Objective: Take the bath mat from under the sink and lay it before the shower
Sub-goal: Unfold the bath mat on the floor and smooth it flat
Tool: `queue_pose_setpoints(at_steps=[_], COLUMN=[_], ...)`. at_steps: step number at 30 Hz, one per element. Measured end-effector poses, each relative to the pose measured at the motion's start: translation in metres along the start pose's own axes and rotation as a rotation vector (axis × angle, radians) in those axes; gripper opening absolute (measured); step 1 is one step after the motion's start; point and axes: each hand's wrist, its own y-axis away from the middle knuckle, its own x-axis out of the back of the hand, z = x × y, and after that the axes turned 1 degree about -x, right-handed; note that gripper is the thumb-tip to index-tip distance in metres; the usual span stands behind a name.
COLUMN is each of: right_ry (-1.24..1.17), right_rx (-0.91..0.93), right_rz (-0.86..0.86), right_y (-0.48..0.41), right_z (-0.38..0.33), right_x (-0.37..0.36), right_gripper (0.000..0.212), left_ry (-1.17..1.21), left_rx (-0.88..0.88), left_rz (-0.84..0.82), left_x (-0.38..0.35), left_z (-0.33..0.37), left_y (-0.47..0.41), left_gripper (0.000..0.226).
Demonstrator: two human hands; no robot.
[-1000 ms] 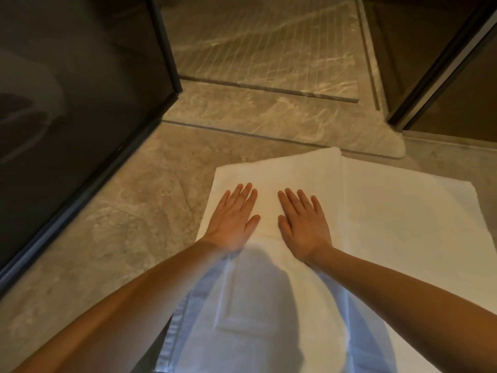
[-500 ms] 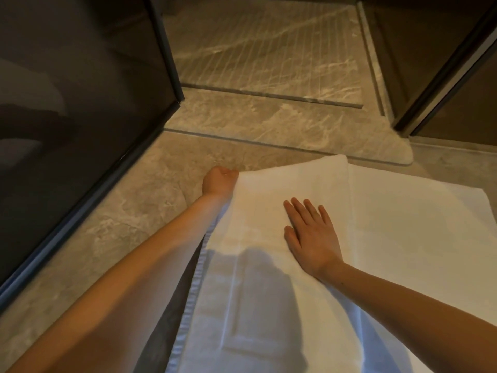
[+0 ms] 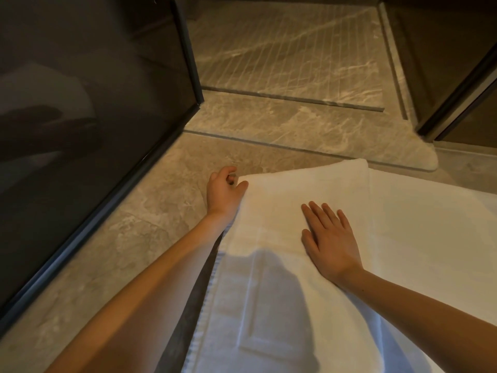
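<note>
The white bath mat is spread on the floor just before the shower threshold, one fold unopened. Its far-left corner is pinched by the left hand, probably for unfolding, while the right hand is pressed flat, grasping nothing, as an anchor.
</note>
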Motion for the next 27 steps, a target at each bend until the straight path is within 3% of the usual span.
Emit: queue_pose_setpoints(at_steps=[8,15,21,24,27], right_ry=[0.01,0.012,0.023,0.015,0.008], right_rx=[-0.007,-0.008,-0.008,-0.01,-0.003], right_rz=[0.007,0.003,-0.005,-0.004,-0.004], right_y=[-0.001,-0.001,-0.001,-0.001,0.0], right_z=[0.0,0.0,-0.001,-0.002,-0.001], right_x=[-0.001,0.0,0.0,0.001,0.002], right_gripper=[0.063,0.064,0.065,0.065,0.064], left_ry=[-0.03,0.203,0.414,0.347,0.028], left_rx=[0.06,0.086,0.095,0.08,0.021], left_rz=[-0.148,-0.166,-0.323,-0.388,-0.441], left_x=[0.0,0.005,0.017,0.017,0.01], left_z=[0.004,0.011,0.011,0.008,0.005], left_y=[-0.008,-0.003,-0.004,-0.008,-0.013], left_gripper=[0.038,0.037,0.054,0.06,0.056])
